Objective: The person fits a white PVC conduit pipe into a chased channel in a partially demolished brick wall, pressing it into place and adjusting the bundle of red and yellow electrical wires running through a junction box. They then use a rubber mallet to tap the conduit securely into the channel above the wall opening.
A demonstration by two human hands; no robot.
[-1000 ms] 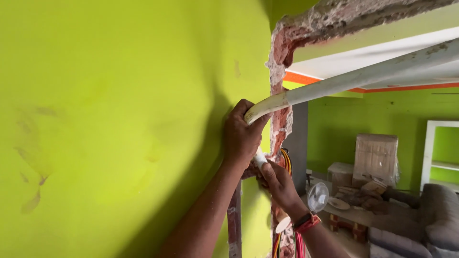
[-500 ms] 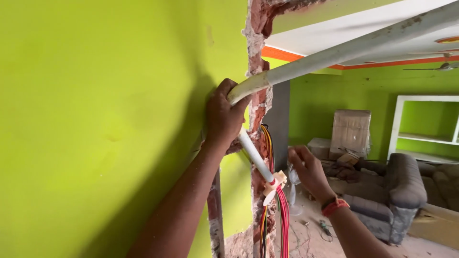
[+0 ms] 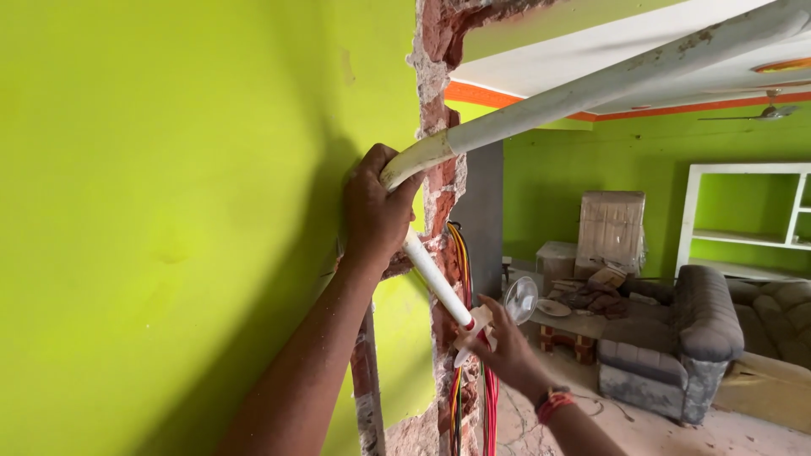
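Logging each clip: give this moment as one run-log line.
left hand: grips bent white pipe | right hand: at pipe's lower end by coloured wires | broken wall edge

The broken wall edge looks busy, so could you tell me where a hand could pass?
Free: the doorway gap right of the wires, below the pipe. Crowded: the broken brick edge, where the left hand clasps the pipe bend and the right hand pinches its taped end.

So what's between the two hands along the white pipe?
In the head view, a bare stretch of white pipe runs from the left hand down to the right hand, crossing broken brick edge.
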